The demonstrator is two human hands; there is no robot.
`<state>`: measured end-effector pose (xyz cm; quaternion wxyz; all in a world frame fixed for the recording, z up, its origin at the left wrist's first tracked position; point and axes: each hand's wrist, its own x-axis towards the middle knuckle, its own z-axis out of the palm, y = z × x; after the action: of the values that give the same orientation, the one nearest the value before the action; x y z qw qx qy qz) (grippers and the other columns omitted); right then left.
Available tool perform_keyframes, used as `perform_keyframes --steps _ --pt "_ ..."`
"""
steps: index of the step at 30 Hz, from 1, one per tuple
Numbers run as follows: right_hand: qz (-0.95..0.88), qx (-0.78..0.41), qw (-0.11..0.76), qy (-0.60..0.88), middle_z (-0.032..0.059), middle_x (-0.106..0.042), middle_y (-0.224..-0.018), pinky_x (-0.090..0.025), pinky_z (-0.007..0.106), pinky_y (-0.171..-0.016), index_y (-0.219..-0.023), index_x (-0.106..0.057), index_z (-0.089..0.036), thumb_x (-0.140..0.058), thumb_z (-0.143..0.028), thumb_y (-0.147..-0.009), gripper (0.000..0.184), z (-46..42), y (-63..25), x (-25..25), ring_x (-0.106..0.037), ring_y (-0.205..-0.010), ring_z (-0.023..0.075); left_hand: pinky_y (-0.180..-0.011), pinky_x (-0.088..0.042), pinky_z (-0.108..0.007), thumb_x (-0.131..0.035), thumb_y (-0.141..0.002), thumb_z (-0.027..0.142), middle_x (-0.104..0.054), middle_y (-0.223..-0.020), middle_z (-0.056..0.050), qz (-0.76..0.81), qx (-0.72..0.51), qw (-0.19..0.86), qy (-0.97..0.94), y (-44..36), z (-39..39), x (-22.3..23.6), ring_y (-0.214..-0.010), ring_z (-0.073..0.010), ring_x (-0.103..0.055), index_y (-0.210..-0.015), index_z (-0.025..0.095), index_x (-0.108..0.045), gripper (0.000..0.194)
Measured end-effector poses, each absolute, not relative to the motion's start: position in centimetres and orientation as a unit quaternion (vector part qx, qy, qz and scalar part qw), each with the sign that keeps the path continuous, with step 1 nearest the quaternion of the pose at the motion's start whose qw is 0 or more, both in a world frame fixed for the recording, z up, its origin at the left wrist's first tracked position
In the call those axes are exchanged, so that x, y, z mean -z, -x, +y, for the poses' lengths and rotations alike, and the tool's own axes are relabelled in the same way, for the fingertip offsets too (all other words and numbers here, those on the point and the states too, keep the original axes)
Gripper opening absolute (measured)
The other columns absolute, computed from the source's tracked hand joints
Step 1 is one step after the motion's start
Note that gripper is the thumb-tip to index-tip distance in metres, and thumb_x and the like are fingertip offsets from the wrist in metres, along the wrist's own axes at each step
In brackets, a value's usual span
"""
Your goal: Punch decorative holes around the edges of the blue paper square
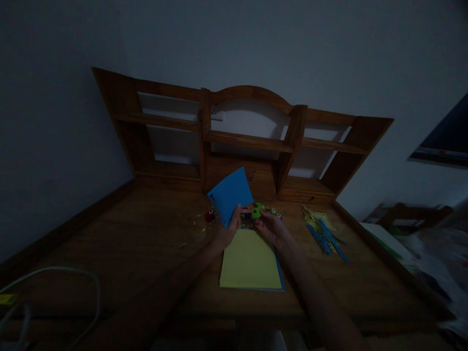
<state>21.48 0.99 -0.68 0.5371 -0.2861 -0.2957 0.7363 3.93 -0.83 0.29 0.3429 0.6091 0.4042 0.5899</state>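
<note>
A blue sheet of paper (pixel 231 191) is pinched in my left hand (pixel 228 233), raised and tilted above the desk. A row of cut-out shapes runs along its left edge. My right hand (pixel 271 228) is closed on a small green paper punch (pixel 256 213), close to the blue sheet's lower right corner. Whether the paper sits inside the punch, I cannot tell. Below both hands lies a stack of yellow paper (pixel 250 261) with blue sheets showing under it. A red punch with an eye (pixel 209 215) rests left of the blue sheet.
More small coloured punches (pixel 274 212) stand behind my right hand. Tiny paper bits (pixel 197 223) are scattered on the wooden desk (pixel 146 234). Yellow and blue cut strips (pixel 324 231) are heaped at the right. A wooden shelf unit (pixel 248 140) borders the back; a white cable (pixel 73 269) curves at lower left.
</note>
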Motion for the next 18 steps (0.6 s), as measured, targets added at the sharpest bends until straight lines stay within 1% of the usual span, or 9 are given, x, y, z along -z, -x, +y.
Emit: perform_keyframes --steps 7,12,15,18 --pt "-0.332 -0.738 0.513 0.286 0.0043 -0.067 -0.093 -0.052 0.017 -0.058 -0.097 -0.063 -0.015 -0.069 -0.021 -0.078 0.02 0.88 -21.27 0.41 -0.06 -0.062 0.0086 -0.064 -0.043 -0.03 -0.04 -0.09 0.053 -0.05 -0.053 -0.001 0.407 -0.572 0.355 -0.618 -4.0 -0.85 -0.12 -0.053 -0.0149 -0.051 -0.051 0.021 -0.041 0.05" --pt "-0.347 -0.734 0.507 0.289 0.0038 -0.067 -0.093 -0.051 0.016 -0.058 -0.098 -0.065 -0.016 -0.07 -0.023 -0.078 0.021 0.49 -21.08 0.01 -0.058 -0.06 0.0069 -0.063 -0.042 -0.028 -0.04 -0.09 0.052 -0.049 -0.053 0.0 0.409 -0.564 0.354 -0.624 -3.89 -1.0 -0.35 -0.052 -0.0136 -0.049 -0.053 0.021 -0.043 0.049" --pt "-0.343 -0.734 0.507 0.293 0.004 -0.068 -0.091 -0.051 0.017 -0.056 -0.095 -0.066 -0.017 -0.071 -0.023 -0.077 0.02 0.36 -21.0 -0.13 -0.058 -0.061 0.0084 -0.063 -0.041 -0.028 -0.04 -0.09 0.052 -0.051 -0.054 0.0 0.407 -0.559 0.36 -0.627 -3.86 -1.01 -0.34 -0.053 -0.0134 -0.05 -0.052 0.02 -0.043 0.05" --pt "-0.34 -0.735 0.506 0.297 0.0042 -0.068 -0.091 -0.051 0.018 -0.055 -0.093 -0.066 -0.016 -0.07 -0.023 -0.078 0.018 0.31 -20.97 -0.19 -0.058 -0.06 0.0089 -0.061 -0.041 -0.028 -0.044 -0.089 0.052 -0.05 -0.053 0.001 0.404 -0.559 0.365 -0.626 -3.9 -1.07 -0.4 -0.053 -0.0139 -0.049 -0.051 0.021 -0.042 0.049"
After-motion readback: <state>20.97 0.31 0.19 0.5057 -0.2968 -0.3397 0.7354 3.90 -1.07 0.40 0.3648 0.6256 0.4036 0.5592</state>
